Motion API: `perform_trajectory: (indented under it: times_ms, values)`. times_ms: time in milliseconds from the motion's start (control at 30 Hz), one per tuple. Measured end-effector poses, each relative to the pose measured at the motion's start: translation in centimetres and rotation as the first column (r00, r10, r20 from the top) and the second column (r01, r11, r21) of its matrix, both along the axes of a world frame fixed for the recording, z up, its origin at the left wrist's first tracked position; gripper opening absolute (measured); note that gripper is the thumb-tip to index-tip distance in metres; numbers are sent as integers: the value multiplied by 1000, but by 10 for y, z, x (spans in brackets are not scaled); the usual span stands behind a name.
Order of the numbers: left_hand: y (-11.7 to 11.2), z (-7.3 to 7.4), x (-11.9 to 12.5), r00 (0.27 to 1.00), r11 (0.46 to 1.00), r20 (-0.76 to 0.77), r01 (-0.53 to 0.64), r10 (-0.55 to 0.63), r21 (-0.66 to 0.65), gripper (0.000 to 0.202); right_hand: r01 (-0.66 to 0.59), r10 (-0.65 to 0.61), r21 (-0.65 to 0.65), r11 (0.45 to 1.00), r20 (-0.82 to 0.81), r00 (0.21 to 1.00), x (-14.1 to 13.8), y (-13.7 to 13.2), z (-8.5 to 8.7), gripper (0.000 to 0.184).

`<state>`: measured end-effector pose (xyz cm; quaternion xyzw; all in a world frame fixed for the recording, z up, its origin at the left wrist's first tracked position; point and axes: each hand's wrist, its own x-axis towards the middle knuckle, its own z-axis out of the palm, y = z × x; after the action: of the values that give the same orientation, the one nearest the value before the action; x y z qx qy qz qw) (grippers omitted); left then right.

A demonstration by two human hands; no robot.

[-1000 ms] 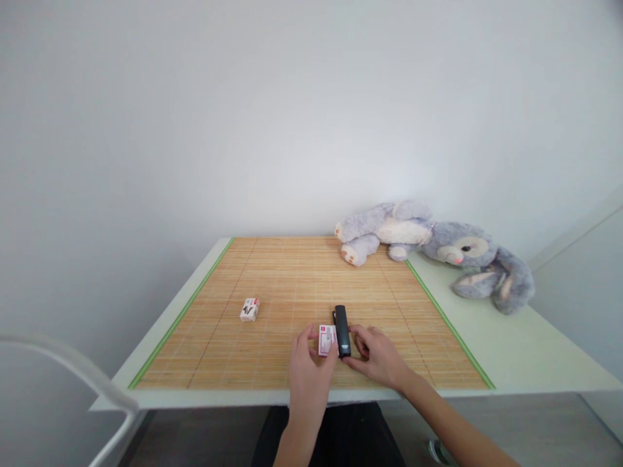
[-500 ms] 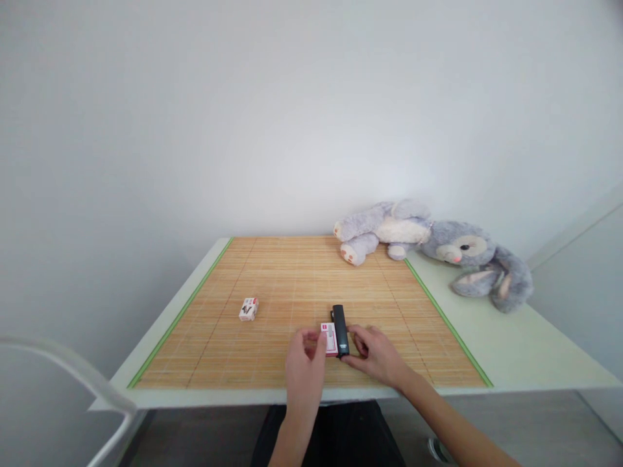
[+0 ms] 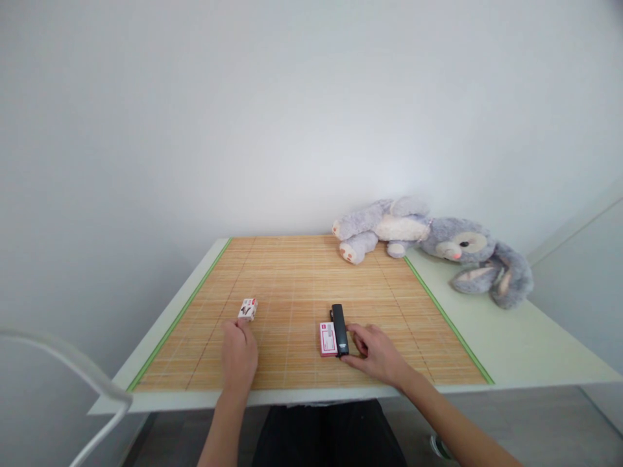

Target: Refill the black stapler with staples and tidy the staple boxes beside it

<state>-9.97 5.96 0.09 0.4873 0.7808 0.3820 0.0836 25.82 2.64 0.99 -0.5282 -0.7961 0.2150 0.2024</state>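
Note:
My right hand [image 3: 378, 353] rests on the bamboo mat [image 3: 302, 285] with its fingers curled round the near end of a black stapler [image 3: 339, 329]. A small pink and white box [image 3: 328, 338] lies flat against the stapler's left side. My left hand [image 3: 239, 353] is further left, fingertips reaching toward a second small white and red box [image 3: 248, 309] and almost touching it. Its fingers look loosely extended and nothing is in them.
A grey plush rabbit [image 3: 438, 246] lies at the back right, partly on the mat, partly on the pale table [image 3: 516, 350]. A curved white chair rail [image 3: 73, 370] sits at the lower left. A plain white wall stands behind.
My left hand let go of the pink box beside the stapler and moved left to the other small box. The right hand stayed on the stapler.

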Motion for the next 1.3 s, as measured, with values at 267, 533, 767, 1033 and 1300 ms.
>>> perform_trajectory:
  times_ms: [267, 533, 767, 1033, 1300]
  values:
    - [25, 7, -12, 997, 993, 54, 47, -54, 109, 49, -1, 1, 4, 1000, 7, 1000, 0, -1, 3, 47]
    - [39, 5, 12, 932, 964, 248, 264, -266, 40, 41, 9, -9, 4, 1000, -6, 1000, 1, 1, -2, 80]
    - [35, 2, 76, 788, 877, 401, 469, -467, 99, 34, 28, -29, 16, 999, 36, 999, -3, 1, -1, 78]
    - [29, 0, 111, 726, 842, 451, 523, -519, 128, 37, 146, -151, 59, 987, 98, 984, -23, -4, -7, 83]
    - [22, 2, 124, 730, 852, 458, 506, -507, 137, 34, 132, -141, 70, 989, 149, 979, -27, -7, -5, 78]
